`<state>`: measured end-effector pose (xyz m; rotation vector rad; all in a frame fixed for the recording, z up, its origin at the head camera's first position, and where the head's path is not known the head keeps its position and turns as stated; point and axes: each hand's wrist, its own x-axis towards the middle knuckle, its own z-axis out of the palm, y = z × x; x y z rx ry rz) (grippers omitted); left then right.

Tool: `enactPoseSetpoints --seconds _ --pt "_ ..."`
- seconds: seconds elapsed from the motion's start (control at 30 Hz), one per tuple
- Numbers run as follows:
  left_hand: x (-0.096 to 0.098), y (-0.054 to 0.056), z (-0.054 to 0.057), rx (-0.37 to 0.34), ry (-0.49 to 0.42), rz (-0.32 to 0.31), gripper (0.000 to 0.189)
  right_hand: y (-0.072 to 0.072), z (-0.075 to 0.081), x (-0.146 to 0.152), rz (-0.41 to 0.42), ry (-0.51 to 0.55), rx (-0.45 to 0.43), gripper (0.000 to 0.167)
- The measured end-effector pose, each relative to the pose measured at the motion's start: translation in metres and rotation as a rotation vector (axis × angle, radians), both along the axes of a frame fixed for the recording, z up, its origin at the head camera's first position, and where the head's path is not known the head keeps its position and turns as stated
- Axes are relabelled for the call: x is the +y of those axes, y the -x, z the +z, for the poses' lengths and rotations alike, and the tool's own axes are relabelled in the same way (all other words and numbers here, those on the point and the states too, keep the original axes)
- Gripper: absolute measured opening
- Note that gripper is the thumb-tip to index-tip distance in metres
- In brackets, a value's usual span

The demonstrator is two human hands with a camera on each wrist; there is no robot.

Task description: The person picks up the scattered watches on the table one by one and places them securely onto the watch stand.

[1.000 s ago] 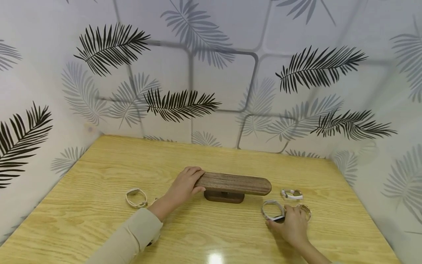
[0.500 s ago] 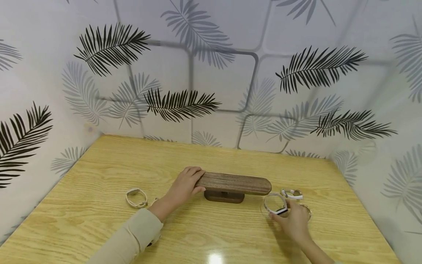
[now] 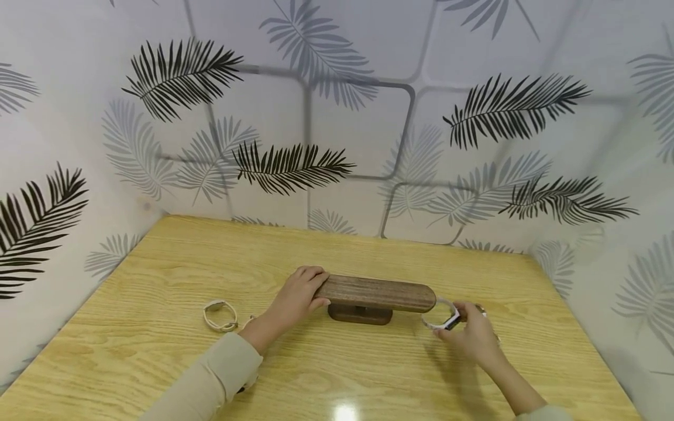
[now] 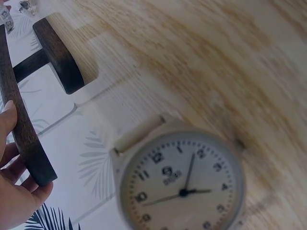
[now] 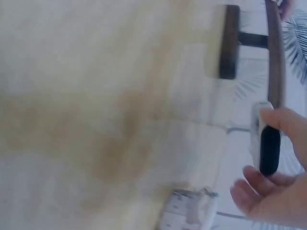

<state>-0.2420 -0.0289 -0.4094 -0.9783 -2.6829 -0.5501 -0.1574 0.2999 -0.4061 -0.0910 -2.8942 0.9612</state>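
Observation:
A dark wooden T-shaped stand (image 3: 376,292) stands on the table, its long bar resting on a short post and oval base (image 3: 360,314). My left hand (image 3: 297,298) grips the bar's left end, thumb on one side and fingers on the other. In my right hand (image 3: 476,336), thumb and fingers pinch a white fitness band (image 3: 451,321) by its black screen (image 5: 270,151). The band's closed loop is right at the bar's right end, partly hidden behind it in the head view. A beige-strapped watch (image 4: 184,184) with a white dial lies near my left wrist.
A cream-strapped watch (image 3: 220,317) lies on the left of the wooden table (image 3: 337,362), with another partly behind my left wrist. Beyond my right hand lie more watches, mostly hidden; one metal-link watch (image 5: 184,208) shows below it. A leaf-patterned backdrop (image 3: 337,117) encloses the table.
My right hand has lifted the white fitness band off the table's right side and brought it up to the bar's right end. My left hand keeps its grip on the stand.

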Motion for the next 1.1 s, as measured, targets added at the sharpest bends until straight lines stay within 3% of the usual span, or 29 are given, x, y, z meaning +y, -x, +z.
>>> enactPoseSetpoints --seconds 0.2,0.47,0.8,1.1 --pt "0.000 0.000 0.002 -0.010 -0.005 0.001 0.052 0.007 0.012 0.000 0.113 -0.025 0.044 0.062" --pt "0.000 0.001 0.002 -0.021 0.031 0.015 0.053 0.025 0.014 0.000 0.223 -0.052 0.058 0.062" --pt "0.001 0.002 0.001 -0.001 0.073 0.009 0.053 0.041 0.019 -0.007 0.308 -0.073 0.102 0.053" --pt "0.000 0.003 0.004 0.018 0.096 0.006 0.053 0.050 0.017 -0.017 0.348 -0.141 0.119 0.057"
